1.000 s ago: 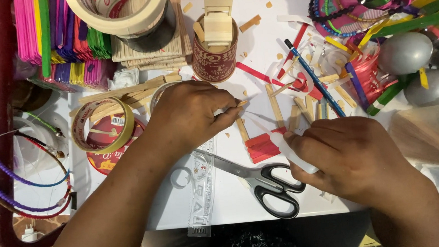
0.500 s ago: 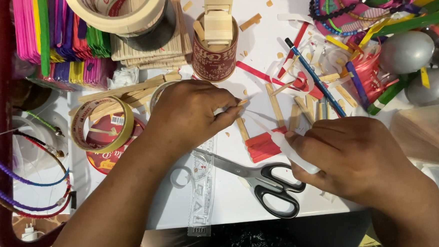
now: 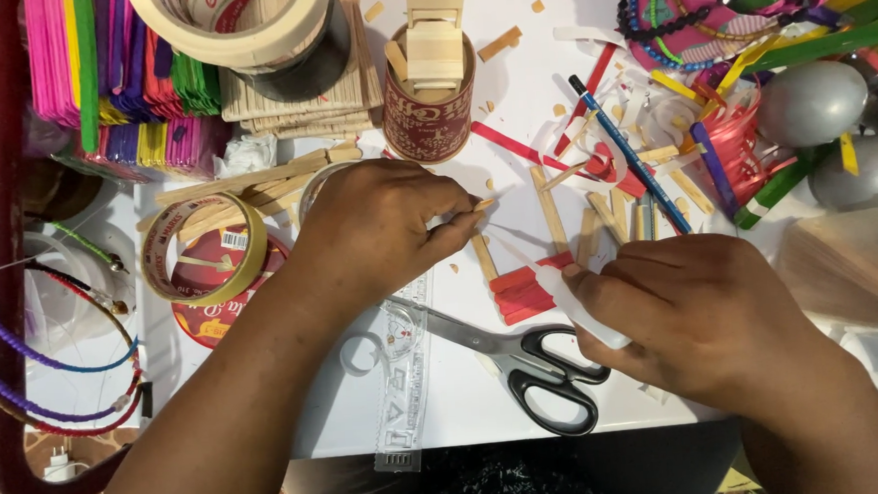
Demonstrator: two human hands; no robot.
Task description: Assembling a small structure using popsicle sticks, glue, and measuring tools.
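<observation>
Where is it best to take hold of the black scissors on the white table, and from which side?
Probably by the black handle loops of the scissors, coming from the near edge: the loops lie open there, while the blades run under the left hand.

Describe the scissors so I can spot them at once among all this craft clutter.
Start at the white table and look at its near edge, between the two hands. The scissors lie flat there beside a clear ruler, the only tool with black loop handles and metal blades.

Bare white board at 6 o'clock, passable beside black-handled scissors and clear ruler. Blocked at 12 by red can, at 9 by tape roll, at 3 by scattered wooden sticks.
</observation>
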